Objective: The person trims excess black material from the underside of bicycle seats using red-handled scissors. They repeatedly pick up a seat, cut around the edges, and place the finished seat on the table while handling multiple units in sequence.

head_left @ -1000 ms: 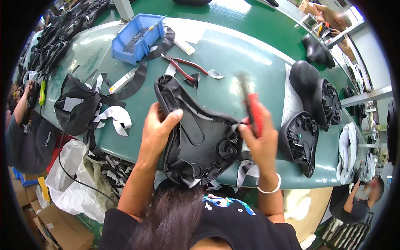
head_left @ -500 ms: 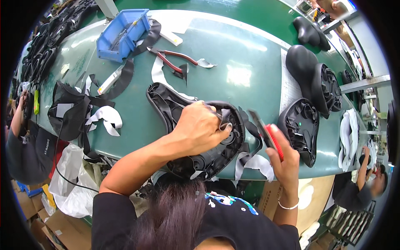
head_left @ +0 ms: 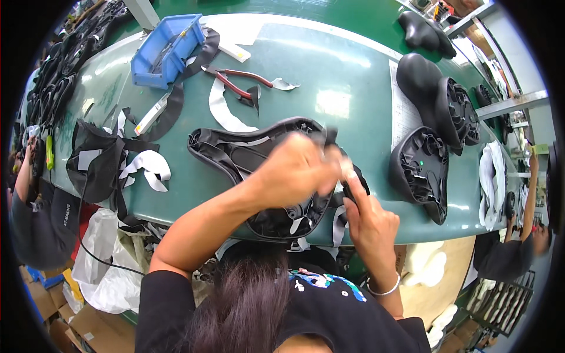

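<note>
Upturned black seat, with containers nearby

Item: one black seat, underside up on the green surface, near its front edge. Handling (judged): light; stiff shell, soft padded rim; cover probably smooth, loose edges floppy. Best hold: the rim at the narrow end.

Left hand: over the seat's wide end, fingers curled in; blur hides whether they clamp anything. Right hand: just beside it, index finger extended, thumb apart from it; whether it grips anything cannot be told.

Containers: blue bin, open-topped, holding dark scraps and a slender item, kind unclear. White plastic bag, below the surface, contents not discernible. Cardboard box, lower left, inside unseen.
</note>
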`<state>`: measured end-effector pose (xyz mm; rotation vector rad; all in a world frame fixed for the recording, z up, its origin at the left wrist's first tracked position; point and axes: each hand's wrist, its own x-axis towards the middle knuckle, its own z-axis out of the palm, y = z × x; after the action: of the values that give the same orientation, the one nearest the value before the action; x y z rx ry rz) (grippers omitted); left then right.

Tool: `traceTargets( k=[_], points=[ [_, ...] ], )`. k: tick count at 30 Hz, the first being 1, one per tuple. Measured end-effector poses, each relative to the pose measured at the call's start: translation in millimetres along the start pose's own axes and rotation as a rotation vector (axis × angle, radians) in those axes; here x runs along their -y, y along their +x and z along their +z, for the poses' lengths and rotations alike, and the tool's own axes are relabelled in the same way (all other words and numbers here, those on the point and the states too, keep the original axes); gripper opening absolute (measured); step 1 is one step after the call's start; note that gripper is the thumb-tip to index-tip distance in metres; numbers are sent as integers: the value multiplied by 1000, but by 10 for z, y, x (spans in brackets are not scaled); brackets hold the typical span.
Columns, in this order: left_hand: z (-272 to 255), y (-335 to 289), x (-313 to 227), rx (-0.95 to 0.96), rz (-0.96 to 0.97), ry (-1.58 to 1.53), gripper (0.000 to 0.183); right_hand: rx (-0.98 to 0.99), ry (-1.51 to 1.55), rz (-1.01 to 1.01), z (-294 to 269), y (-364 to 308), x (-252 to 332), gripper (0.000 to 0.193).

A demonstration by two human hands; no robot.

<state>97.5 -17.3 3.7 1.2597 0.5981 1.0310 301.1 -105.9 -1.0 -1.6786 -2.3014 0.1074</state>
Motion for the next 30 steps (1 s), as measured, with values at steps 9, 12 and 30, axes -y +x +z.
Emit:
traceTargets(
  k=[9,12,30],
  points=[
    [-71,67,-166,-220,299,903,10,94,128,73,-113,104,-106,45],
    [-350,259,83,-73,490,1457,14,105,79,35,-113,310,-110,47],
    [-455,-680,-225,-250,145,147,54,378,-32,-544,-435,1400,-544,47]
  ],
)
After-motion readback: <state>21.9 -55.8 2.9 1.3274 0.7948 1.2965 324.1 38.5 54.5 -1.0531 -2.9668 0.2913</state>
